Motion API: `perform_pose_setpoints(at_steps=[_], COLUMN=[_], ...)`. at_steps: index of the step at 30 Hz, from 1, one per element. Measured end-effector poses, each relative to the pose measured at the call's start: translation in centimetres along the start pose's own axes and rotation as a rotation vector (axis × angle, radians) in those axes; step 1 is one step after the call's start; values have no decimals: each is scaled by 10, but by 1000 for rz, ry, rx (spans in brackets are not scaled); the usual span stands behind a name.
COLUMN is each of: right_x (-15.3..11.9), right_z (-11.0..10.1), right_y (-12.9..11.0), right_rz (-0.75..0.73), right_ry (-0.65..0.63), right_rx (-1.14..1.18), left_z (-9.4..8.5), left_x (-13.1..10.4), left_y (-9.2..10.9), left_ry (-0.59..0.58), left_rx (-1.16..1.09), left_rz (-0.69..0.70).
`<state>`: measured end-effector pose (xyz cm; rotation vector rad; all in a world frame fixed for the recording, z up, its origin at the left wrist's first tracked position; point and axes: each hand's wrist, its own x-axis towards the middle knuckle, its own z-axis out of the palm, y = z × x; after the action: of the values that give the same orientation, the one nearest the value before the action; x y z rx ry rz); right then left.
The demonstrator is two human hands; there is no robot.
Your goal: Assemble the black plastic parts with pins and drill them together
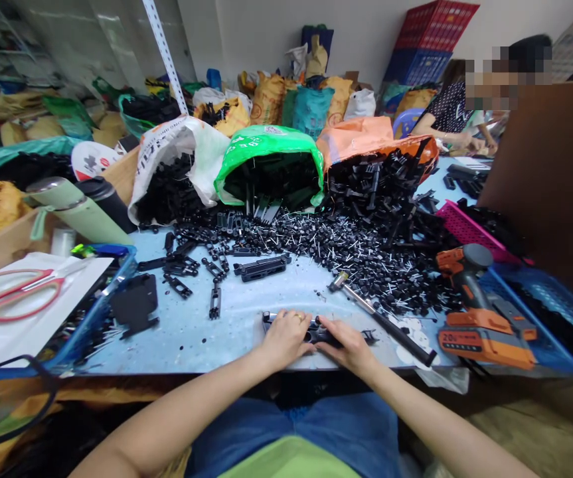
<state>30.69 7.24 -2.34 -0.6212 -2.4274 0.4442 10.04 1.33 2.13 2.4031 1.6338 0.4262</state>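
Both my hands rest on a long black plastic part [316,330] lying at the near edge of the light blue table [246,302]. My left hand [286,337], with a ring on one finger, presses its left end. My right hand [350,345] grips its right half, fingers curled over it. A hammer [380,318] with a black handle lies just right of my right hand. A heap of small black pieces with metal pins [360,249] spreads beyond it.
An orange cordless drill [480,318] lies at the right beside a blue basket [550,318]. White, green and orange sacks [271,166] of black parts lie open at the back. Red scissors [14,292] and a blue tray [101,299] sit left. Another person [455,113] works far right.
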Motion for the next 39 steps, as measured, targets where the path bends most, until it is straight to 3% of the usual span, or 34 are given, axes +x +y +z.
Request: perform_pose_setpoints(at_steps=[3,9,12,16,19,22,24,26,29,31,33,36,39], right_x=[0,17,20,20,28,40,47,55,73,91,117,171,239], right_z=[2,-21,-31,-33,-41,-49,-42,-19,28,53,65,60,45], right_y=[5,18,20,13,-7,-41,-67,-87,-97,-85,-58,-1,54], right_rz=[-33,-198,-129,-25,-131,-252,-248,-129,106,122,31,-140,-194], right_ry=[-33,-309,-349,-314,-321,-306,-204,42,426,476,417,220,-133], right_rx=[-58,-136,-309,-477,-311,97,379,563,652,651,548,156,-387], left_z=[10,8,1,-3,-14,-38,-51,-56,-50,-43,-37,-24,-10], left_x=[9,3,-6,-15,-19,-28,-35,-38,-34,-29,-25,-24,-20], left_y=[6,7,3,-20,-27,-5,21,43,48,29,0,-41,-66], left_ry=[-36,-22,-28,34,223,391,442,607,877,899,847,688,391], left_rx=[-73,-56,68,210,119,-242,-511,-678,-693,-574,-363,39,281], left_rz=[-82,-89,1,185,167,184,187,144,39,55,77,15,-30])
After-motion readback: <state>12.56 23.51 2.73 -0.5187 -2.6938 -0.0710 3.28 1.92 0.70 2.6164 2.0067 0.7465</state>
